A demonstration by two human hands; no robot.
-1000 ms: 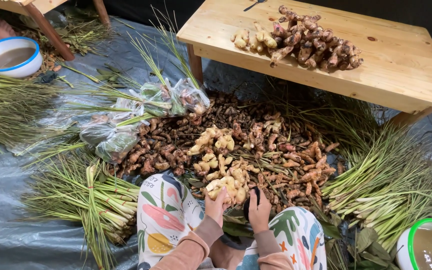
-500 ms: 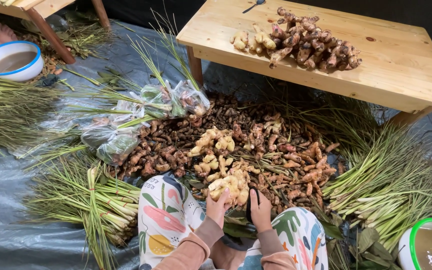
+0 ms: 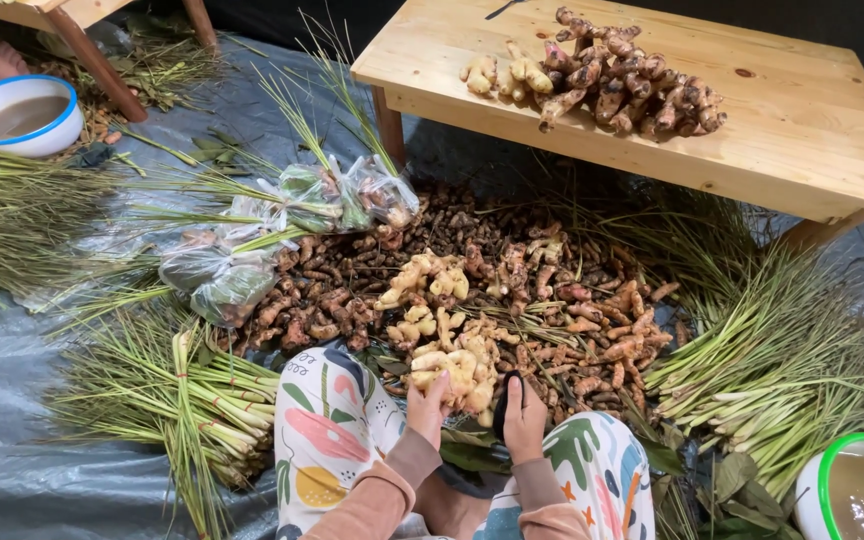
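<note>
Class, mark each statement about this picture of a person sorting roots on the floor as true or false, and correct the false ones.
1. The left hand holds a pale ginger root. True.
2. The right hand grips a dark-handled tool. True.
3. The wooden table is bare. False: a heap of ginger lies on it.
4. The blue-rimmed bowl stands at the upper left. True.
5. The roots on the floor lie on bare wood. False: they lie on a grey plastic sheet.
6. The lemongrass bundles lie on the table. False: they lie on the floor.
</note>
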